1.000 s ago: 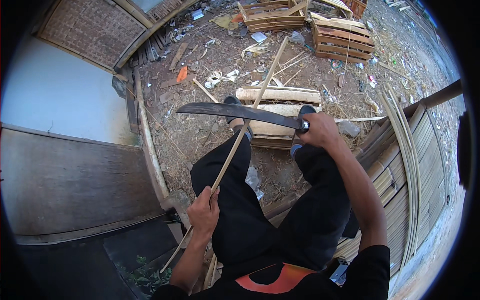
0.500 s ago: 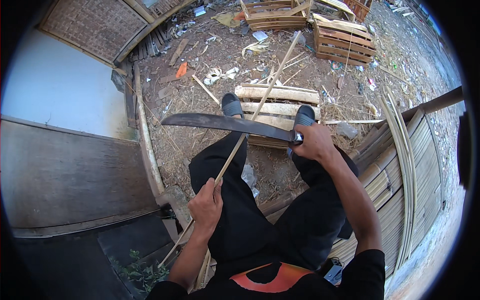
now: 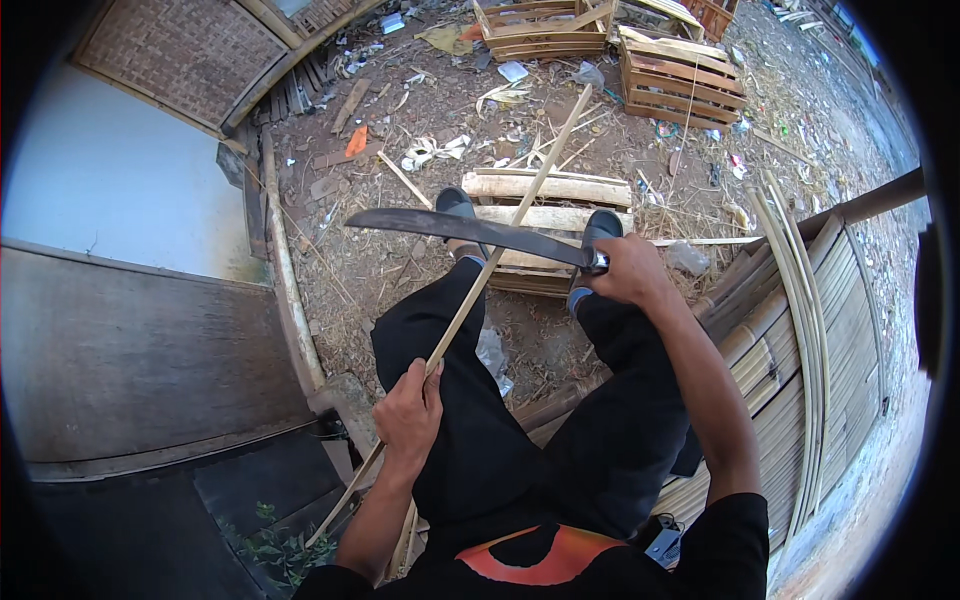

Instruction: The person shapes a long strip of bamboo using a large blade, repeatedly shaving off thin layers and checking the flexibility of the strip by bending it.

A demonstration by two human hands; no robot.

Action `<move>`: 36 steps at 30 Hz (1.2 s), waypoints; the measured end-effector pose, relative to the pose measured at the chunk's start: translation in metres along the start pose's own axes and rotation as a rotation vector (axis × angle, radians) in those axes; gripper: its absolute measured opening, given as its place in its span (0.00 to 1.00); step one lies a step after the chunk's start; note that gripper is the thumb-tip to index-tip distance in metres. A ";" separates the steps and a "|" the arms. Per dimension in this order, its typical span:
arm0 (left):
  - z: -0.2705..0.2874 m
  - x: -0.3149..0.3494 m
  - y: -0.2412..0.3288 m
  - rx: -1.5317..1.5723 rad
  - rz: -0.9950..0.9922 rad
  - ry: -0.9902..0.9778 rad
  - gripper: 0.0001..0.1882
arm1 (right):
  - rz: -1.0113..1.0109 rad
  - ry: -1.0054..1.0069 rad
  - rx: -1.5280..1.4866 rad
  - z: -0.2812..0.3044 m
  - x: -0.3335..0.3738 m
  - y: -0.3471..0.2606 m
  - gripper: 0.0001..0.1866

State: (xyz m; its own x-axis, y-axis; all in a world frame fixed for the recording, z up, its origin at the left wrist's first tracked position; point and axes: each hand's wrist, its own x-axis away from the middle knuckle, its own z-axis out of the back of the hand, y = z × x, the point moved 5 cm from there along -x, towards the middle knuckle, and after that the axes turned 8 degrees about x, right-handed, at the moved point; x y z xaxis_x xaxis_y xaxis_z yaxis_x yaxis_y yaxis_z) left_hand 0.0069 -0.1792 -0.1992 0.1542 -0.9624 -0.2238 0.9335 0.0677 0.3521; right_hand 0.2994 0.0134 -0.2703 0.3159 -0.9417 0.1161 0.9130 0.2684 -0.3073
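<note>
My left hand (image 3: 408,412) is closed around a long, thin bamboo strip (image 3: 462,308). The strip slants from the lower left, past my hand, up over the slatted wooden crate under my feet. My right hand (image 3: 630,270) grips the handle of a machete (image 3: 450,226), its long dark blade pointing left. The blade crosses the strip well above my left hand, and seems to lie against it. My feet, in sandals, rest on the wooden crate (image 3: 548,217) between the blade and the far yard.
More slatted crates (image 3: 680,85) stand on the littered ground at the far side. To my right, long bamboo strips (image 3: 803,330) lie over a bamboo slat bench (image 3: 770,370). A wall with a dark wooden panel (image 3: 140,360) borders my left, near a leafy plant (image 3: 275,545).
The machete has shifted a little to the right and up along the strip, with my right hand. My left hand keeps its hold on the strip, almost in place.
</note>
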 end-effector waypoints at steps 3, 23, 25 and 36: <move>0.005 0.000 -0.004 0.033 0.011 -0.002 0.09 | 0.065 -0.008 0.064 0.006 -0.007 0.002 0.18; -0.007 0.004 0.009 -0.037 -0.138 -0.025 0.08 | -0.855 0.097 -0.213 -0.041 -0.014 0.138 0.24; -0.002 0.010 -0.020 0.295 0.056 0.219 0.09 | -0.784 0.042 -0.179 -0.036 -0.001 0.140 0.22; 0.006 -0.015 -0.016 0.180 0.129 -0.055 0.15 | -0.661 0.060 -0.103 -0.011 0.032 0.106 0.23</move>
State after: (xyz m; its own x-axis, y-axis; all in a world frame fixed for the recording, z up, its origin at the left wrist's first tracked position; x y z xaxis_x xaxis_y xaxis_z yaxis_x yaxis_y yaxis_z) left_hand -0.0127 -0.1670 -0.1960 0.2462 -0.9619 -0.1186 0.8334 0.1476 0.5326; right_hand 0.4033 0.0090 -0.3090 -0.3190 -0.9116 0.2593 0.8792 -0.3868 -0.2784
